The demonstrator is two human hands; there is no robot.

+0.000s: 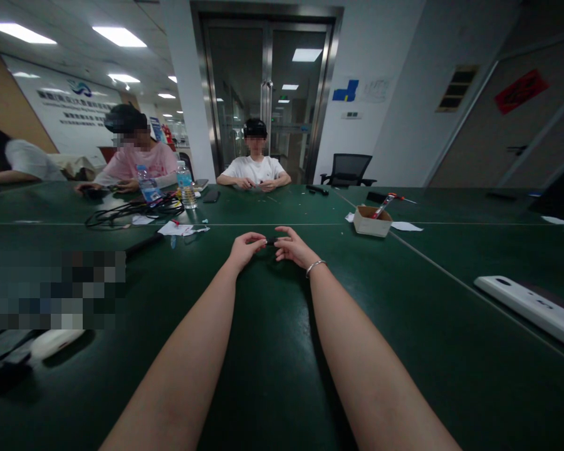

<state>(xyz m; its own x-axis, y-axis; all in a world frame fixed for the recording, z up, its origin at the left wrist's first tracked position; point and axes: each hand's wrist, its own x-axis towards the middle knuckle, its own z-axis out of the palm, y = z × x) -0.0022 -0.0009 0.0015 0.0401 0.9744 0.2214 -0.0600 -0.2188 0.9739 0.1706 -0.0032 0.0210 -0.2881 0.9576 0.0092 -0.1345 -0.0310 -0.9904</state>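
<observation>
A small black object (pixel 271 240) is held just above the green table, between my two hands; its exact kind is too small to make out. My left hand (pixel 247 249) is closed in a pinch on its left end, thumb and forefinger together. On the other side, my right hand (pixel 297 249), with a silver bracelet at the wrist, has its fingertips at the right end. Its forefinger is raised a little, while other fingers curl beneath. Part of the object is hidden by the fingertips.
On the green table (pixel 263 351), a small box (pixel 372 223) with tools stands ahead right. A white device (pixel 529 307) lies far right. Black cables (pixel 122 213), bottles (pixel 187 188) and paper scraps (pixel 176 229) are ahead left. A person in white (pixel 254 169) sits opposite; others sit left.
</observation>
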